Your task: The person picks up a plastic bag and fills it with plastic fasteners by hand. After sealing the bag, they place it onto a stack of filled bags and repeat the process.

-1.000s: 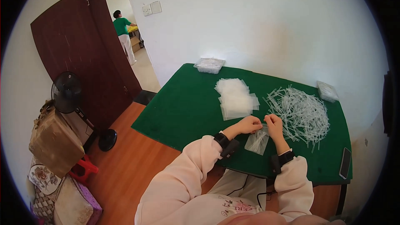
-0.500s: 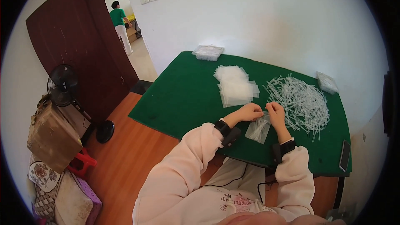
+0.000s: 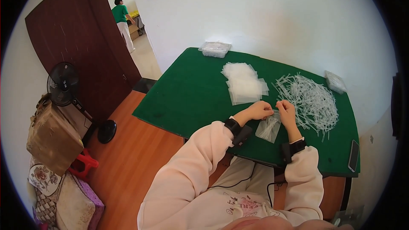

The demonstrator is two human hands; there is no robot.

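My left hand (image 3: 260,110) and my right hand (image 3: 285,109) pinch the top edge of a small clear plastic bag (image 3: 268,130) between them. Thin clear pieces lie bunched inside the bag, which hangs low over the green tabletop. Just right of my right hand spreads a big heap of thin clear plastic sticks with looped ends (image 3: 313,102). Beyond my left hand lies a loose stack of flat, empty-looking clear bags (image 3: 243,83). Each wrist wears a black strap with a small dark box.
The green table (image 3: 179,89) stands against the wall. Clear packs of bags (image 3: 215,49) sit at its far edge, another pack (image 3: 336,81) at the right edge. A phone (image 3: 353,155) lies near the right corner. A fan (image 3: 64,84) and boxes (image 3: 55,134) stand left; a person (image 3: 122,21) is beyond the doorway.
Both hands and the bag appear slightly further right and up in the picture, with the view itself shifted a little. Both hands still grip the bag's top. The distant person has moved slightly.
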